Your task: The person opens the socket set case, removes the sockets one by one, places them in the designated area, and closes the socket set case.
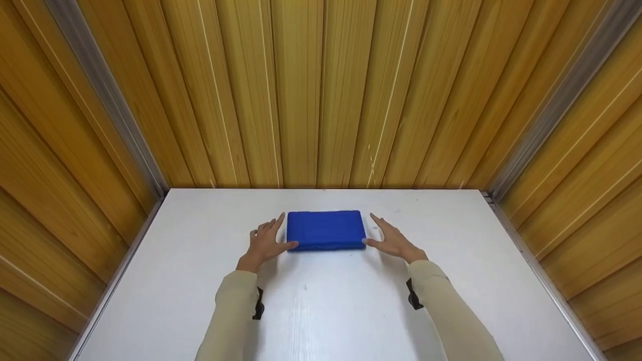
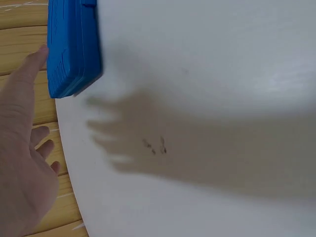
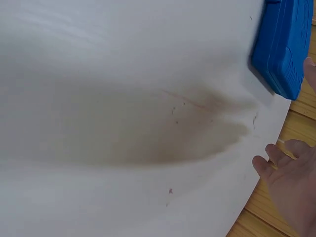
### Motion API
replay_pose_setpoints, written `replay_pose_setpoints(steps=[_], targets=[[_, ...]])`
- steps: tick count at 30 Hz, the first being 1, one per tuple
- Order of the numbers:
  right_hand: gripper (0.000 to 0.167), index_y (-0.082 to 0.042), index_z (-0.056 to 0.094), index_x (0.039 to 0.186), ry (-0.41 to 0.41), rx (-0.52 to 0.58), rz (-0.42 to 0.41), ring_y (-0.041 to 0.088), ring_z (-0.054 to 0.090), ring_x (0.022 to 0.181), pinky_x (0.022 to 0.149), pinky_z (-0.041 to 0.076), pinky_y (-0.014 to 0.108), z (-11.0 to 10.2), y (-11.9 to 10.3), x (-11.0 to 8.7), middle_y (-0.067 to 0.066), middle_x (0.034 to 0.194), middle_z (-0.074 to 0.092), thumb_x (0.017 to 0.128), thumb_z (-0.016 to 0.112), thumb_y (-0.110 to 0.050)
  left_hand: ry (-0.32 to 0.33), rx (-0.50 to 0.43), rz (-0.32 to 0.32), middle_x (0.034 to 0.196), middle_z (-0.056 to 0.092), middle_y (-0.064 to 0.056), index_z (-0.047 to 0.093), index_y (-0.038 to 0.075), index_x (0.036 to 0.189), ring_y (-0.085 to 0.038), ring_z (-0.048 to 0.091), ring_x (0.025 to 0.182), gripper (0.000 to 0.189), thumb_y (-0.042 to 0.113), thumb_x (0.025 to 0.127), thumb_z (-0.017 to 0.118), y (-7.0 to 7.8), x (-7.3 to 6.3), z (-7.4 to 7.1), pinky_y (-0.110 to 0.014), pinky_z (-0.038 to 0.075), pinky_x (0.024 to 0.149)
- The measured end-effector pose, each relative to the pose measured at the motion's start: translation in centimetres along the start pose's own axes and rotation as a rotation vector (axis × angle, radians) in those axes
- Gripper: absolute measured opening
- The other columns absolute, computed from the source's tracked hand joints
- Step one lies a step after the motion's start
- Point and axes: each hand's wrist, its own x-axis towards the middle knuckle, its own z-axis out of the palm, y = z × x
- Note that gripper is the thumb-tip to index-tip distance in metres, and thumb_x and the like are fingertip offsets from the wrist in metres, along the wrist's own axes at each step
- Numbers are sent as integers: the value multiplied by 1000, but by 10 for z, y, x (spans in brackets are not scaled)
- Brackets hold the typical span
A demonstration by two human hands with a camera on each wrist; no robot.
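A closed blue plastic case [image 1: 326, 229] lies flat on the white table [image 1: 326, 311], its long side facing the person. At its left end is the left hand [image 1: 266, 241], thumb stretched out so the tip overlaps the near left corner in the head view. The right hand [image 1: 394, 242] mirrors it at the other end, with its thumb tip right at the near right corner. Both hands have spread fingers and hold nothing. In the left wrist view the blue case [image 2: 74, 47] shows rounded edges and raised markings; the right wrist view shows its other end [image 3: 284, 47].
Yellow wood-patterned panels [image 1: 296, 95] rise behind the table and on both sides. Grey metal posts [image 1: 108, 85] stand at the corners. Beige sleeves cover the arms, with a black strap piece [image 1: 414, 295] at the right wrist. Small dark marks [image 2: 155, 146] dot the tabletop.
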Motion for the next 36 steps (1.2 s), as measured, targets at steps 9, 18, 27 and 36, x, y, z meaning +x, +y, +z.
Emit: replay_pose_setpoints(steps=[9, 18, 27, 36], targets=[[83, -3, 27, 161, 50, 166, 1, 52, 35, 147, 120, 29, 62, 39, 1, 12, 30, 163, 27, 98, 68, -37, -50, -192, -16, 159, 38, -28, 29, 8, 161, -48, 34, 147, 87, 39, 92, 72, 8, 0, 31, -65, 27, 118], [62, 7, 43, 151, 148, 238, -58, 51, 40, 143, 117, 37, 58, 52, -1, 15, 36, 152, 41, 98, 68, -15, -8, -363, -5, 153, 39, -36, 36, -4, 156, -52, 35, 145, 76, 25, 95, 72, 9, -2, 43, -60, 30, 120], [56, 8, 50, 144, 196, 229, -91, 53, 53, 130, 110, 44, 58, 52, 1, 13, 38, 143, 50, 94, 70, -4, -4, -387, -37, 151, 43, -33, 42, -1, 153, -49, 39, 144, 69, 22, 95, 71, 8, -5, 40, -58, 33, 119], [56, 4, 53, 145, 148, 234, -68, 52, 54, 130, 111, 44, 57, 55, -4, 13, 36, 144, 50, 93, 73, -5, 26, -402, -21, 141, 53, -32, 50, -3, 147, -46, 53, 131, 61, 19, 94, 72, -4, -19, 32, -57, 42, 112]])
